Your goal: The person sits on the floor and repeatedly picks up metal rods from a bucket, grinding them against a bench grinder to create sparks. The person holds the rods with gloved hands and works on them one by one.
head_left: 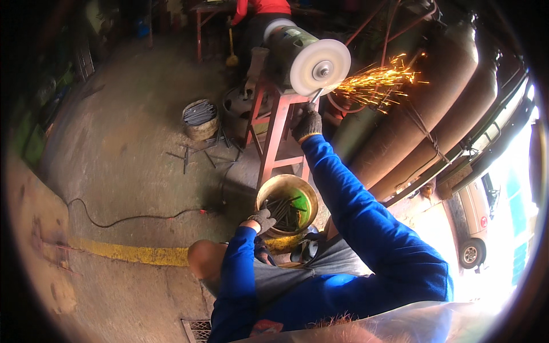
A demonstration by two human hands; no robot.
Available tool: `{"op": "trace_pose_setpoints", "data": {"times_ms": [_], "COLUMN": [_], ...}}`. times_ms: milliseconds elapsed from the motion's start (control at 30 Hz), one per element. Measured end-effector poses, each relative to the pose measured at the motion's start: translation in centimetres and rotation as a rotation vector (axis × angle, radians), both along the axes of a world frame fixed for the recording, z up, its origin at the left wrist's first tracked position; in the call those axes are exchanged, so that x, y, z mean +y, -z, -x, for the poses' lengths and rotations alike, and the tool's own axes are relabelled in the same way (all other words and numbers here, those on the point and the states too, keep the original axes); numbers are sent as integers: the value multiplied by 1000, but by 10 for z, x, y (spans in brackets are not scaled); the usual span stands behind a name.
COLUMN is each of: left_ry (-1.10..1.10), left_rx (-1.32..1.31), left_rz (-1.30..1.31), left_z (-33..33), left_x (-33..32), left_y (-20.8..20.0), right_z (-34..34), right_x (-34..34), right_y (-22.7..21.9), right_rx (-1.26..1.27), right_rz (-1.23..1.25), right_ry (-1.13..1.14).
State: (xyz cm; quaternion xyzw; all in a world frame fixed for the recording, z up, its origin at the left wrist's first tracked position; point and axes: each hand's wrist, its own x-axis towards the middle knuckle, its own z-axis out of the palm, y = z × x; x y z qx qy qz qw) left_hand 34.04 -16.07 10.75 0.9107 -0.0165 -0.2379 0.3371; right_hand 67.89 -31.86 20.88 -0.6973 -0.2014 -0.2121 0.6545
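Note:
My right hand (309,125), in a dark knitted glove, is closed around a short metal rod (317,95). The rod's far end meets the lower edge of a white grinding wheel (320,67), and orange sparks (374,84) stream off to the right. That wheel sits on the near end of a bench grinder (290,48), mounted on a red metal stand (276,134). Lower down, my gloved left hand (263,220) is at the left rim of a bucket (314,201) of metal rods (281,210). Its fingers are curled, and what they grip is hard to see.
Another bucket (201,131) full of rods stands left of the stand, with loose rods (213,155) on the floor. Large gas cylinders (426,108) lean at the right. A cable (123,222) crosses the floor. A person in red (269,7) is beyond the grinder.

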Motion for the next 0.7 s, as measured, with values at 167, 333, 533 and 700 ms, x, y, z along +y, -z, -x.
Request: {"op": "trace_pose_setpoints", "data": {"times_ms": [167,333,533,700], "left_ry": [-55,-86,48,-58], "left_rx": [-26,51,12,45], "left_rz": [-41,-10,-27,4], "left_z": [8,8,-10,12], "left_x": [21,16,-6,17], "left_y": [37,26,-6,14], "right_z": [31,32,-9,78], "right_x": [25,26,-41,18], "right_y": [-7,-10,-14,-51], "right_rx": [35,-97,266,651], "right_rz": [152,532,-521,-818], "right_ry": [184,379,-417,-529]}}
